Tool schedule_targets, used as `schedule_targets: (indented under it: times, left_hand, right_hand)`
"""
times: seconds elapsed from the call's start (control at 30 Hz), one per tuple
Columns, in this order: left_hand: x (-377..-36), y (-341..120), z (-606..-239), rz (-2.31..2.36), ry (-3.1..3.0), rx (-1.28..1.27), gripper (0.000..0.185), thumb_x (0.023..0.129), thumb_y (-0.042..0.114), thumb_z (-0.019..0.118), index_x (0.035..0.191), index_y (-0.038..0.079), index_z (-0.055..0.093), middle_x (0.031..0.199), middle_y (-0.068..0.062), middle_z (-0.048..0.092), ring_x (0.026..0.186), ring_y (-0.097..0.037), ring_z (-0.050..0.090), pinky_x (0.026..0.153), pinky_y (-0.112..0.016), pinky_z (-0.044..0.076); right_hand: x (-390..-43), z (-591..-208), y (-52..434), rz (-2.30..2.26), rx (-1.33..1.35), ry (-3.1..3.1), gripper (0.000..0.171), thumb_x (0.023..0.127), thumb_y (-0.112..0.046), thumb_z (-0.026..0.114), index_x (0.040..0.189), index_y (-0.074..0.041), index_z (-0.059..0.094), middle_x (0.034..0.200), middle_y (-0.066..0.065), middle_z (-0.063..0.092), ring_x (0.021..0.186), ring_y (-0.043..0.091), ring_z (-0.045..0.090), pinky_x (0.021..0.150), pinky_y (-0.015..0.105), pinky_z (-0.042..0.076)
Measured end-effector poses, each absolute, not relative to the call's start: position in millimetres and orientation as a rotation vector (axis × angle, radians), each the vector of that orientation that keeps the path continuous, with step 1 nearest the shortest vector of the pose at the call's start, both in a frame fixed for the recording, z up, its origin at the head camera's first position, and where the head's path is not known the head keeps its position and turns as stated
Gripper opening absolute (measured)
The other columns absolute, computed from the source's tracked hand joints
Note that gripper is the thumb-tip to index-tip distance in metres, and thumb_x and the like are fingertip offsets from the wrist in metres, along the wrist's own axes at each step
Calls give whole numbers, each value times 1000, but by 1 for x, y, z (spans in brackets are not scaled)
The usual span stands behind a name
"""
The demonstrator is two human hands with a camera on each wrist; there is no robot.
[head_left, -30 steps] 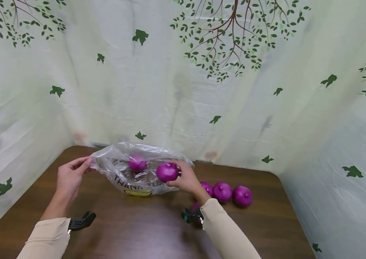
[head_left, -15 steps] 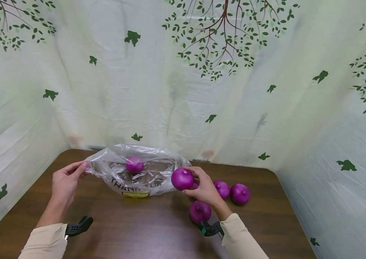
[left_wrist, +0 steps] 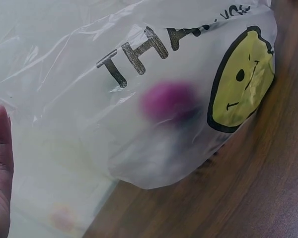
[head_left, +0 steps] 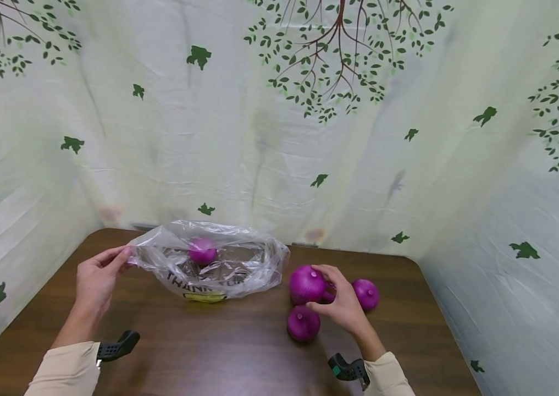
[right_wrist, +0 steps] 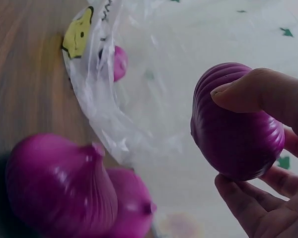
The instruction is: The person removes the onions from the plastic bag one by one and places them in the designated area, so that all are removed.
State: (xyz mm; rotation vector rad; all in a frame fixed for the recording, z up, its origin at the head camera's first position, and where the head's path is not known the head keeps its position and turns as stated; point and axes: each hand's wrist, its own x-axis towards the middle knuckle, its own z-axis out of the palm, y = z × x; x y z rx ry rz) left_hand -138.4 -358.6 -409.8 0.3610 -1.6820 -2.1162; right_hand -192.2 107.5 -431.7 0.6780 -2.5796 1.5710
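My left hand pinches the left rim of a clear plastic bag printed with THANK YOU and a yellow smiley. Inside the bag lies one purple onion, blurred through the plastic in the left wrist view. To the right of the bag, my right hand grips another onion between thumb and fingers; the right wrist view shows this held onion up close. Just below it on the table sits a third onion.
One more onion lies right of my right hand, and another is mostly hidden behind the hand. The brown wooden table ends at the back against a pale curtain with leaf prints.
My right hand has carried its onion out from over the bag's opening, rightward to the loose onions. My left hand keeps hold of the bag's rim.
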Motion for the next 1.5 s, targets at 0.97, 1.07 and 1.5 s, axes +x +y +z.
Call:
schedule_targets:
  times: [0.97,1.07,1.5]
  left_hand:
    - [-139,-353,-412,-2105,-1622,416,4,84,14,74,86,15,78,77,7,69,65,-5,64,64,-14,54]
    - [-140,-353,-412,-2111,-1616,426,4,84,15,74,86,15,77,77,7,69,65,-5,64,64,-14,54]
    - [-140,-351,-413,-2107,-1645,438,5,85,13,74,85,17,77,76,9,69,65,-5,64,63,-13,53]
  right_hand:
    - [-154,-487,164,1524,476,-2452,74,56,15,85,124,0,58,122,16,55,103,12,57,85,30,54]
    - [-154,-499,169,1524,432,-2467,74,57,9,88,124,-5,60,123,11,56,105,14,57,86,30,54]
    - [-151,-523,176,1399,318,-2551,72,56,4,88,122,-5,61,123,9,56,105,23,57,89,32,52]
